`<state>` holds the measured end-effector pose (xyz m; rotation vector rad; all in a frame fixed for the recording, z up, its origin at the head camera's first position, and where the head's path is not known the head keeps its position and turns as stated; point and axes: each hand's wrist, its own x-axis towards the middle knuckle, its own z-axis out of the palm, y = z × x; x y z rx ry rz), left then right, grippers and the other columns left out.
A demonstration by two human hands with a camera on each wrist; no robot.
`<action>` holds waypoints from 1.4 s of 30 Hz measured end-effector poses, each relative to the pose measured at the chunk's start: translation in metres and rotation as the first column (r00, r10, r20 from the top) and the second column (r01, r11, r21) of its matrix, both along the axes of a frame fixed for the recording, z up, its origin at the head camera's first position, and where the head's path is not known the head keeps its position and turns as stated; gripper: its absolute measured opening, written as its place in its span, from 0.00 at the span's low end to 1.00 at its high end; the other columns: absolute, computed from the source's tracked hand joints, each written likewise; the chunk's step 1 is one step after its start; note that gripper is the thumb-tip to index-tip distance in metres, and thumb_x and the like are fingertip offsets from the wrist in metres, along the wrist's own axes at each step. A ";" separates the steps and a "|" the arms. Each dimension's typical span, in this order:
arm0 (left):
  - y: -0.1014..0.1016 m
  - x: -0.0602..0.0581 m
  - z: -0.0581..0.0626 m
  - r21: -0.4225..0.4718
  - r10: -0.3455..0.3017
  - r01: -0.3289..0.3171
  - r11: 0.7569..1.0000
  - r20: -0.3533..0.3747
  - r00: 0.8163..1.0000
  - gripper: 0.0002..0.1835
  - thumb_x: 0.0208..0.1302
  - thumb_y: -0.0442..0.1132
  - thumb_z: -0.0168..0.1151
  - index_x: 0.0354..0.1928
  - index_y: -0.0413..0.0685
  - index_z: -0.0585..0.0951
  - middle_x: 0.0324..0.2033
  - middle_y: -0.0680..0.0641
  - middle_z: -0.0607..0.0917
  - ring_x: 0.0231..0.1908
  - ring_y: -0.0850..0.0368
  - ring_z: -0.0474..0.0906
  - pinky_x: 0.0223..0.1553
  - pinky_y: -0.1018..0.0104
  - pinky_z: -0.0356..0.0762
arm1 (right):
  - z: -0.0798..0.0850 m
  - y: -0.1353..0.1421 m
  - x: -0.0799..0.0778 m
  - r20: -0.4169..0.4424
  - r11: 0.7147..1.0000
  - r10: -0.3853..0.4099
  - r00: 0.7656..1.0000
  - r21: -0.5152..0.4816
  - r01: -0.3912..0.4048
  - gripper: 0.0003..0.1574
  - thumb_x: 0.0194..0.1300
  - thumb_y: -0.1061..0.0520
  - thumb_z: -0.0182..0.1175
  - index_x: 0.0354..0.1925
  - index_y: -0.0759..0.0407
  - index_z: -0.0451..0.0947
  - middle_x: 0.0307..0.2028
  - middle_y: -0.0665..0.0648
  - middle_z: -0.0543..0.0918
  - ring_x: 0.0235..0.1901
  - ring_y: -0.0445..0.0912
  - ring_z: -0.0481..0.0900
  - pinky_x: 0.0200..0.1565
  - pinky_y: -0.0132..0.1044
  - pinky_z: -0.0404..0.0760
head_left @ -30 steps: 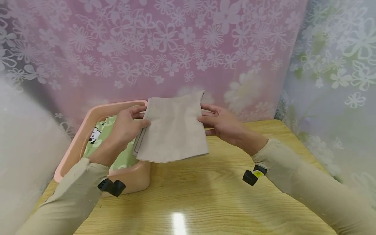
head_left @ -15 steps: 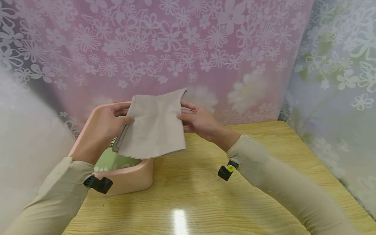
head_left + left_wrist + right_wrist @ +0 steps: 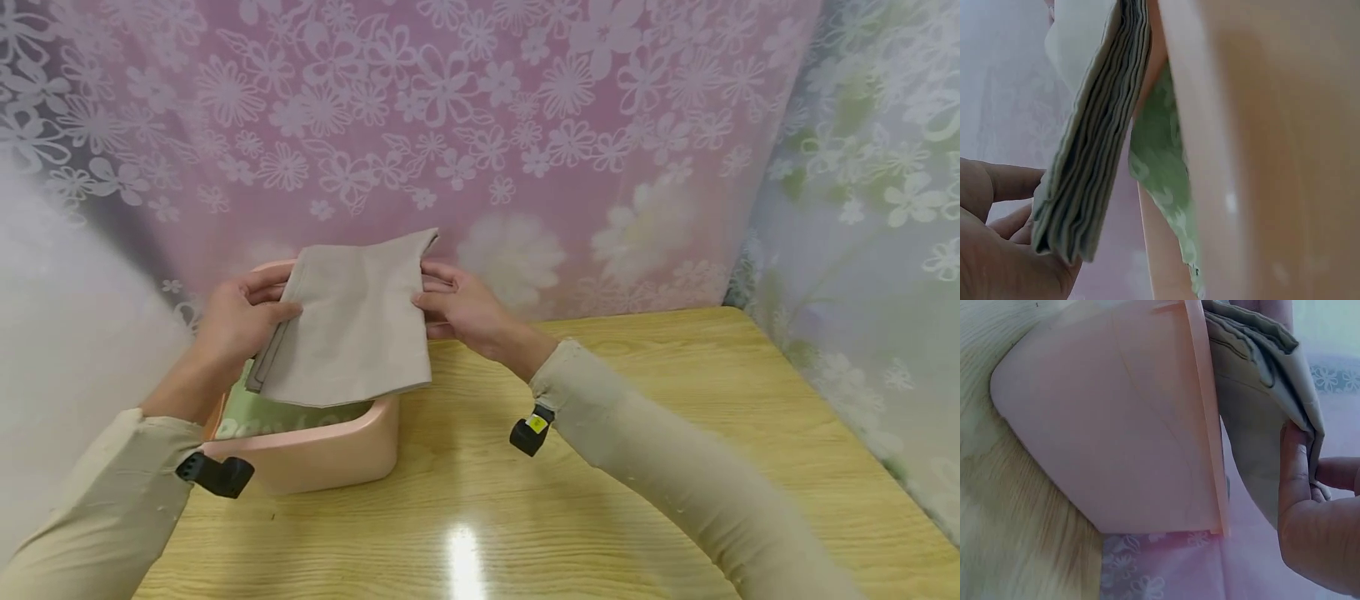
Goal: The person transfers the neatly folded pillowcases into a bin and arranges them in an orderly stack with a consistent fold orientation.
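Note:
A folded beige cloth (image 3: 352, 325), several layers thick, is held up over a pink plastic basin (image 3: 330, 458). My left hand (image 3: 236, 325) grips its left edge, thumb on top and fingers beneath. On the opposite edge my right hand (image 3: 468, 312) pinches the fabric between thumb and fingers. Stacked fold edges of the cloth (image 3: 1094, 137) show in the left wrist view, just outside the basin's rim. Inside the basin lies a green patterned cloth (image 3: 285, 414), mostly hidden under the beige one. From the right wrist view, the beige cloth (image 3: 1250, 425) hangs right above the basin's rim (image 3: 1207, 412).
The basin stands on the left of a wood-grain table (image 3: 600, 517). A pink floral curtain (image 3: 480, 108) hangs behind the table, and a pale floral curtain (image 3: 885, 250) lines the right side.
Both hands have carried the beige cloth to the left, from partly over the table to above the basin. It now covers more of the green cloth.

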<state>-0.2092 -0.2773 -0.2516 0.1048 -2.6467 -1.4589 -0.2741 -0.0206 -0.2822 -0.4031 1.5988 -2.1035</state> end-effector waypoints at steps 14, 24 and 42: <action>-0.037 0.001 -0.010 -0.090 0.033 -0.023 0.996 0.107 0.994 0.32 0.70 0.38 0.55 0.71 0.38 0.58 0.60 0.35 0.71 0.50 0.50 0.73 0.43 0.68 0.74 | -0.011 -0.045 -0.001 0.012 0.995 0.008 1.000 0.099 -0.009 0.38 0.69 0.68 0.52 0.73 0.53 0.54 0.61 0.57 0.73 0.45 0.50 0.80 0.37 0.40 0.82; -0.050 0.000 -0.013 -0.144 0.036 -0.016 0.989 0.137 0.990 0.33 0.69 0.37 0.55 0.71 0.35 0.57 0.59 0.30 0.71 0.52 0.40 0.72 0.43 0.64 0.75 | -0.011 -0.060 0.004 -0.150 0.952 0.026 0.988 0.305 0.022 0.38 0.69 0.65 0.54 0.73 0.53 0.55 0.63 0.57 0.71 0.52 0.49 0.78 0.39 0.40 0.82; -0.049 0.001 -0.016 -0.304 0.020 0.025 0.952 0.144 0.989 0.38 0.66 0.41 0.57 0.70 0.29 0.53 0.59 0.23 0.66 0.56 0.28 0.66 0.50 0.44 0.73 | -0.020 -0.036 0.004 -0.360 0.910 -0.014 0.933 0.381 0.161 0.30 0.71 0.61 0.50 0.69 0.57 0.63 0.64 0.56 0.69 0.62 0.47 0.67 0.56 0.36 0.71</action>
